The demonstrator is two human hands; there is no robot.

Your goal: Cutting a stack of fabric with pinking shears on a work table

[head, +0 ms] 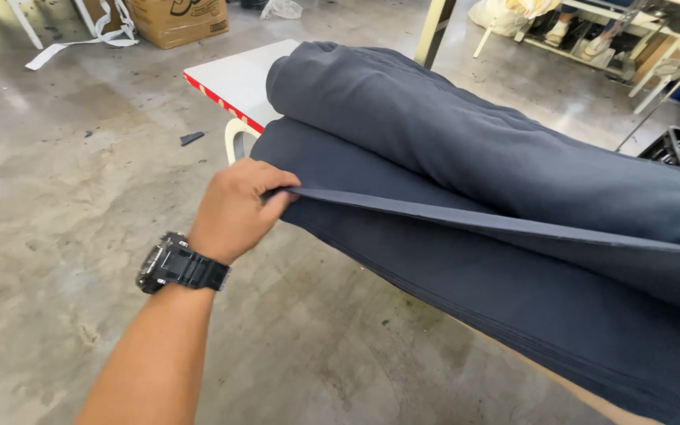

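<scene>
My left hand [239, 206], with a black watch on its wrist, pinches the near corner of the top sheet of dark navy fabric [466, 224] and lifts it off a thick stack of the same cut sheets [529, 315]. Further sheets, folded back in a rolled bulk [466, 134], lie on top of the stack behind the lifted sheet. The stack rests on a white table with a red edge [234, 79]. My right hand is out of view.
Grey concrete floor [64, 197] spreads to the left and below. A cardboard box [179, 20] and white strips lie at the far top left. A black crate [674, 145], table legs and a seated person's feet [576, 35] are at the top right.
</scene>
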